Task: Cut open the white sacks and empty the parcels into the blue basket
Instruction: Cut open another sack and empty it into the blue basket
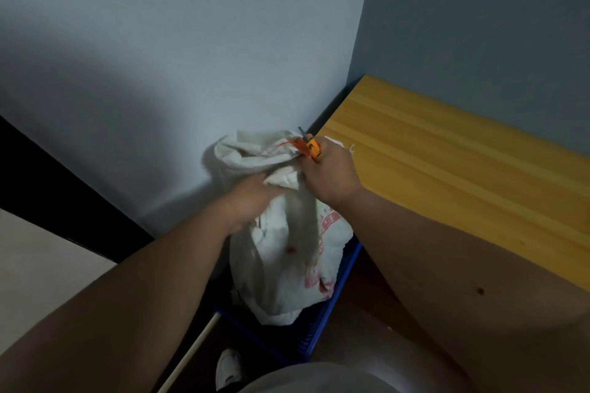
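Note:
A white sack (287, 258) with red print stands upright in the blue basket (322, 325) on the floor by the wall. Its gathered neck is tied with a red string (289, 144). My left hand (249, 201) grips the bunched cloth just below the neck. My right hand (332, 172) holds an orange utility knife (312, 147), its dark blade pointing up beside the red tie. Whatever is inside the sack is hidden.
A yellow wooden table top (463, 175) runs along the right, close to the basket. Pale walls (191, 57) meet in a corner behind the sack. A light stick (194, 351) lies on the floor at the left, and my white shoe (228, 368) shows below.

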